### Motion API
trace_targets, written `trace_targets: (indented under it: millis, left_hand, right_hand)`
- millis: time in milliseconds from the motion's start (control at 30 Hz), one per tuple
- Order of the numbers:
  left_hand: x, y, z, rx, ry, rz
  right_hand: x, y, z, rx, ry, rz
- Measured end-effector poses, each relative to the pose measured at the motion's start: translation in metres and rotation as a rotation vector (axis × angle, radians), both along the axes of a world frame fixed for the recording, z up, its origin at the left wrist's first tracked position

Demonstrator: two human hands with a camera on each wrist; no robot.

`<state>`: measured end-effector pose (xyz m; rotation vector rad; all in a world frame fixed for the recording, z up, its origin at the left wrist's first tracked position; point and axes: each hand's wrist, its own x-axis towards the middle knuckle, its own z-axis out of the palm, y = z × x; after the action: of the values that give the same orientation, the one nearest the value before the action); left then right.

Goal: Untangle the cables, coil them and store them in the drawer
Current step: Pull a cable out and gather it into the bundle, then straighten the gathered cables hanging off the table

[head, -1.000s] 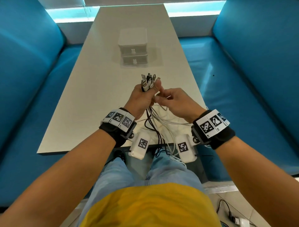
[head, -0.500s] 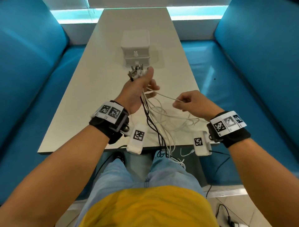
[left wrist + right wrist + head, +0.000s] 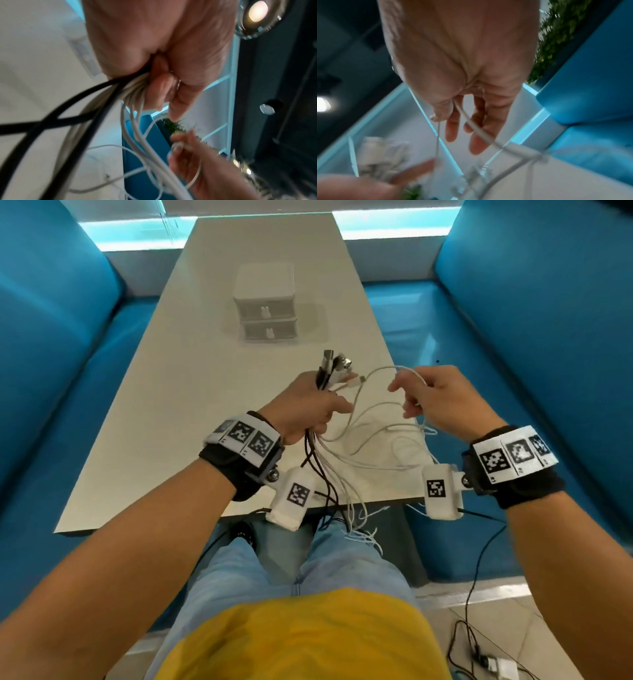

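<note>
Between the two raised hands, one white cable [image 3: 383, 369] arches from the plug ends [image 3: 334, 366] above the left hand [image 3: 305, 409], which grips the whole bundle of cables [image 3: 329, 470], to the right hand [image 3: 442, 402], which pinches it between thumb and fingers. Loose lengths hang below the left hand over the worktop [image 3: 191, 392] edge. Beyond both hands, nearer the left, stands the closed drawer unit [image 3: 265, 302].

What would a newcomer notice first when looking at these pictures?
First, the tangled bundle of white and black cables hanging over the near edge of the long white table, gripped by the left hand, plugs sticking up. The right hand draws one thin white cable sideways. Farther along the table stands a small white two-drawer box, both drawers shut.
</note>
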<state>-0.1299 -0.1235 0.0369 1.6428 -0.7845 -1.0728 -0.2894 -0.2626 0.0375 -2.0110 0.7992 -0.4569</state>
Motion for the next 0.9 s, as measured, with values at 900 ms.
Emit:
trace_targets:
  millis: [900]
  left_hand:
    - [-0.156, -0.077, -0.036, 0.013, 0.358, -0.597]
  right_hand:
    - [-0.173, 0.03, -0.097, 0.352, -0.207, -0.116]
